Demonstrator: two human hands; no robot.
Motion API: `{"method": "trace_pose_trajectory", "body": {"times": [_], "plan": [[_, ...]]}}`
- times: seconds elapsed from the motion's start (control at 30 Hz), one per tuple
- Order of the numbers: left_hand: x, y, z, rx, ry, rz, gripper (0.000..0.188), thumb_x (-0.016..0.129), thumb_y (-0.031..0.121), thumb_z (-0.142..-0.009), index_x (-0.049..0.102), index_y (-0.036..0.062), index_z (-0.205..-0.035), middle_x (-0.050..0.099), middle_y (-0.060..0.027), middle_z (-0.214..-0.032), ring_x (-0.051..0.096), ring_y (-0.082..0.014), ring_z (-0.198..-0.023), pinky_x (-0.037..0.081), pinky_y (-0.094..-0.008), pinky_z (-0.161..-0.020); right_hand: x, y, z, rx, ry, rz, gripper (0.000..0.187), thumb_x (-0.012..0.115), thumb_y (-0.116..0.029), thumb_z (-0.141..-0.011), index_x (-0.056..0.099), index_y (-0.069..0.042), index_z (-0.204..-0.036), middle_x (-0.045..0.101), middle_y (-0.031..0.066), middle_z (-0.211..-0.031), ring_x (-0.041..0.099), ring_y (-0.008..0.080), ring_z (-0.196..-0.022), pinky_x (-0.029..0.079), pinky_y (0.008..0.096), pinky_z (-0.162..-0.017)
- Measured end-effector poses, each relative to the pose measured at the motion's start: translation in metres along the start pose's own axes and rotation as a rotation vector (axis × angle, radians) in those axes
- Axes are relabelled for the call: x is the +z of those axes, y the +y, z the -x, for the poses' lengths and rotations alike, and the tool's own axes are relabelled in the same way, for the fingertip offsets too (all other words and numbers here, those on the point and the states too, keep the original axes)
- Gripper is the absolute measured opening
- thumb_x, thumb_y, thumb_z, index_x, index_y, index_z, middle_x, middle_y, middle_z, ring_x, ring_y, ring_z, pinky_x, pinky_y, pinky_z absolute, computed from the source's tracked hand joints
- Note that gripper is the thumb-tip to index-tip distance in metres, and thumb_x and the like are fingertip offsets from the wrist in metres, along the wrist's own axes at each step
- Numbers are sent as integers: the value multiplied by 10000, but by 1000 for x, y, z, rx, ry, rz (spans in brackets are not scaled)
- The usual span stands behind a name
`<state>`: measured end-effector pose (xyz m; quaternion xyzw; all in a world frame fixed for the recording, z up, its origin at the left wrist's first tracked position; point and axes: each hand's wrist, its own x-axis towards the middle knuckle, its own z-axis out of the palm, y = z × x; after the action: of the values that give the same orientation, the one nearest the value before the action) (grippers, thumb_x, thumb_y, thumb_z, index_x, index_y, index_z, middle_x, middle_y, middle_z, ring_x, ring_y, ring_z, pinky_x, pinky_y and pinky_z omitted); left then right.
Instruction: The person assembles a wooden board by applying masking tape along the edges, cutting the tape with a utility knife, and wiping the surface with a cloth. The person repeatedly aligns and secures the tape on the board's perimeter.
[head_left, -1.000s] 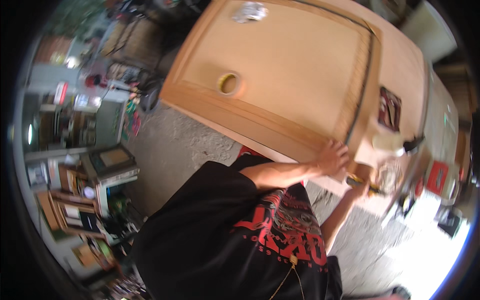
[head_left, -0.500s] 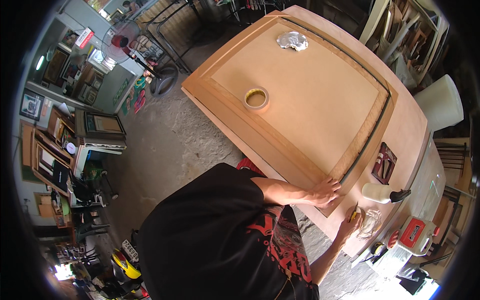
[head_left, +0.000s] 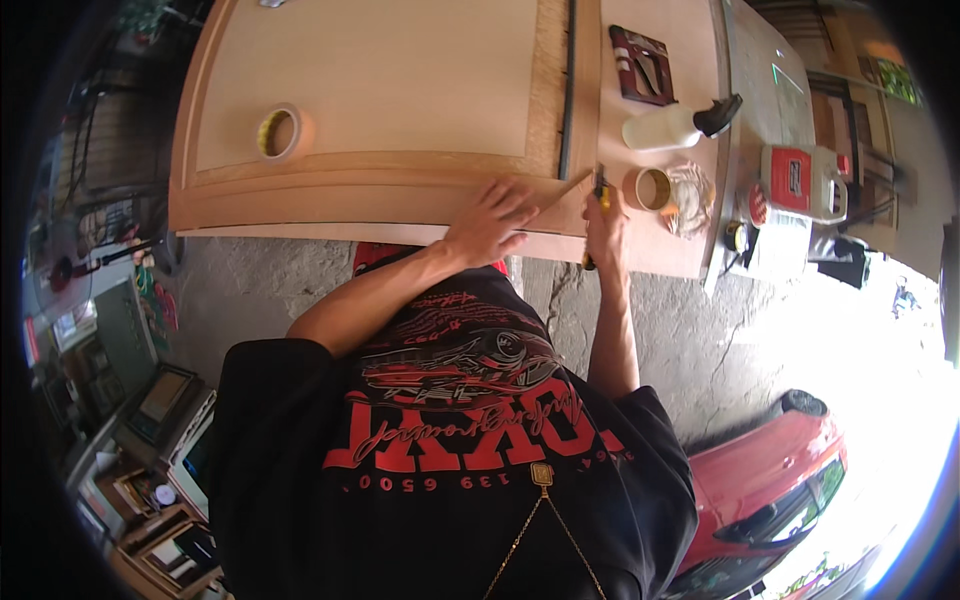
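A large wooden frame (head_left: 360,205) with a tan board (head_left: 390,80) set inside it lies on the work table. My left hand (head_left: 485,225) rests on the frame's near rail, fingers spread and holding nothing. At the frame's near right corner, my right hand (head_left: 605,230) is closed round a yellow and black utility knife (head_left: 601,190), its front end pointing away from me. A mitred corner line shows between my hands. Whether the blade touches the wood I cannot tell. A dark strip (head_left: 569,90) runs along the frame's right side.
A tape roll (head_left: 278,132) lies on the board. Right of the knife are a tan ring-shaped roll (head_left: 653,188), a crumpled cloth (head_left: 690,200), a spray bottle (head_left: 662,128) and a dark red staple gun (head_left: 643,66). A red-labelled jug (head_left: 803,182) stands farther right.
The view has swung, so the table now lies straight ahead. My left hand has lifted from the corner to the near rail. My right hand has brought the knife from beside the cloth to the corner.
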<state>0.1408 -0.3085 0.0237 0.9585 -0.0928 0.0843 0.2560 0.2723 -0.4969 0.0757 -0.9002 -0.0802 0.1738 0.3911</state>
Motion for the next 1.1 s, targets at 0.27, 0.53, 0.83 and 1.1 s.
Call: {"method": "trace_pose_trajectory", "body": {"times": [0.27,0.53,0.83,1.1], "plan": [[-4,-12,-52,-145,170,60,307,665,234,-824,677,84,-1091,619,-87,-1130,528,-298,-1091,417,-447,-929,18,-30,15,21,-184,152,380,556,-261,-876,559,29,-1121,633,331,-814,626,494,-842,486,536,-760],[-4,-24,-79,-370,14,121,111,721,275,-755,715,201,-837,651,1,-937,539,-258,-988,393,-449,-880,21,-31,11,-76,-163,304,408,563,-249,-863,547,36,-1155,639,332,-869,613,514,-859,489,556,-786],[-13,-25,-92,-443,-144,70,82,700,270,-755,729,222,-814,659,-8,-974,535,-270,-1047,379,-496,-890,16,-42,5,14,-258,332,380,573,-260,-863,564,-3,-1143,626,329,-1004,567,500,-1014,440,554,-858],[-23,-23,-99,-508,-263,97,94,692,312,-779,732,241,-826,655,13,-981,523,-257,-1086,364,-501,-930,7,-49,9,85,-333,444,400,548,-273,-839,581,13,-1116,624,344,-967,605,477,-972,466,524,-855]]}}
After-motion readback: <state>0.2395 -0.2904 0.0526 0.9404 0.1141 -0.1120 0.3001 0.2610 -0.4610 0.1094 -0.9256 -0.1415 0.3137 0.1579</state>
